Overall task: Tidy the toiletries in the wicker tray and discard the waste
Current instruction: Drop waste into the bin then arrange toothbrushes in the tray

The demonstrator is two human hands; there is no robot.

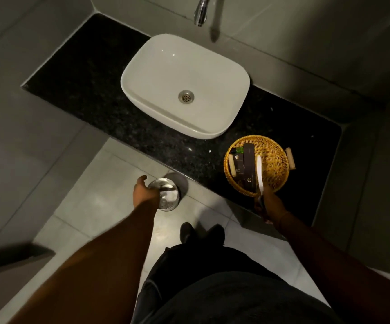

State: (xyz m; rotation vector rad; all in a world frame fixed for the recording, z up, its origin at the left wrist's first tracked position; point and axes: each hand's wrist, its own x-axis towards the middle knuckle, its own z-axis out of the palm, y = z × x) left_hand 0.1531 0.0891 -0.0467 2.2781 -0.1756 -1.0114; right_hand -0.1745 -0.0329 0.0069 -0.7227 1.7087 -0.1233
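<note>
The right hand (pixel 267 204) is pinching a white stick-like item (pixel 260 170) whose tip is lying over the wicker tray (pixel 273 164) on the black counter (pixel 91 90). Dark toiletry boxes (pixel 244 163) are sitting in the tray's left half. The left hand (pixel 142 190) is hanging with fingers spread loose beside the open metal bin (pixel 166 195) on the floor.

Only one view here, the cam on my head. It looks steep down and a bit fwd, from standing height, so I see my own arms, my dark trousers and shoes at the bottom. The black counter (pixel 77 90) crosses the middle on a diagonal, the white basin (pixel 166 66) sits near centre, the tap (pixel 201 10) is cut by the top edge. Wide lens, so the walls bend at the sides. No 2nd view, so nothing is shared.
</note>
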